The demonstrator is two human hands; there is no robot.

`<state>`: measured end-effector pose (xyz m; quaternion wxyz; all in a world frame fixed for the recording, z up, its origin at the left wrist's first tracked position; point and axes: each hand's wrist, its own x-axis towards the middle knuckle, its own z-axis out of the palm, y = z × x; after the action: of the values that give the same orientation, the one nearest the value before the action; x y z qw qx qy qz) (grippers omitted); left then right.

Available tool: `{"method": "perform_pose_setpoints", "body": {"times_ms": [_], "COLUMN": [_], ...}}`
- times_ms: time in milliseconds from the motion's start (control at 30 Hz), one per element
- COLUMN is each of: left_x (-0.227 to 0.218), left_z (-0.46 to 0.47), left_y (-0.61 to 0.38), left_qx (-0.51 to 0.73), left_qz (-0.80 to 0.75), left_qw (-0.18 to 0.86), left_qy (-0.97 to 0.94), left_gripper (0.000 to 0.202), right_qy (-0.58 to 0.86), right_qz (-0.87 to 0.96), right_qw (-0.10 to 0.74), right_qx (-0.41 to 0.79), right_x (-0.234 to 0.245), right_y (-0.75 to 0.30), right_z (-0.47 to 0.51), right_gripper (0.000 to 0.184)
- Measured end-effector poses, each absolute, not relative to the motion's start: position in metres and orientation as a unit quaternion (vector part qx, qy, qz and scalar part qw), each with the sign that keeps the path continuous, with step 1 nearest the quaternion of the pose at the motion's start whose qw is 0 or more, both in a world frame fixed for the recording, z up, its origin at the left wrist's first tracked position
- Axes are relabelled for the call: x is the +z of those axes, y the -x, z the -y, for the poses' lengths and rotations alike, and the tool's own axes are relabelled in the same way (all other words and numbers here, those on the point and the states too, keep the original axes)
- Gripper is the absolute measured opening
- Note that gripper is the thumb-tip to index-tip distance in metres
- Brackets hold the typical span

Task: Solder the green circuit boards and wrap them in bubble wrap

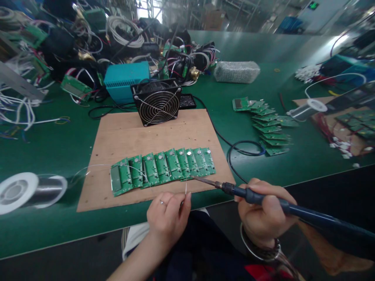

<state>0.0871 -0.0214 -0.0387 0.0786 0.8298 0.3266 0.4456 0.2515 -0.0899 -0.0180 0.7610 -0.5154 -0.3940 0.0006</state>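
Note:
My right hand point(265, 212) grips a soldering iron point(254, 197) by its dark blue handle, fingers wrapped round it. The iron's tip points left, close to the lower edge of a row of overlapping green circuit boards point(159, 166). In my left hand point(168, 214), closed in a pinch, is solder wire point(186, 188) whose end stands up near the iron's tip; whether tip and wire touch I cannot tell. The boards lie on a brown board point(123, 128). At the left, a solder spool point(49, 189) feeds a thin wire across the boards toward my left hand.
A black fan point(159, 103) stands at the brown board's back edge, beside a teal box point(125, 80). The iron's cable point(231, 150) loops on the green table. More circuit boards point(269, 127) lie right, near another solder spool point(309, 109). Wired parts and a bubble-wrapped package point(237, 72) sit behind.

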Motion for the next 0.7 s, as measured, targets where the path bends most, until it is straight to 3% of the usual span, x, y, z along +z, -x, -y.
{"method": "perform_pose_setpoints", "body": {"times_ms": [700], "left_x": [-0.0351], "left_z": [0.0196], "left_y": [-0.0880], "left_qx": [0.437], "left_qz": [-0.315], "left_qw": [0.064], "left_qy": [-0.840], "left_gripper": [0.014], "right_qy": [0.535], "right_qz": [0.456], "right_qw": [0.711], "right_qx": [-0.015], "right_x": [-0.0147], "right_y": [-0.2500], "right_z": [0.0935], "right_gripper": [0.018]}}
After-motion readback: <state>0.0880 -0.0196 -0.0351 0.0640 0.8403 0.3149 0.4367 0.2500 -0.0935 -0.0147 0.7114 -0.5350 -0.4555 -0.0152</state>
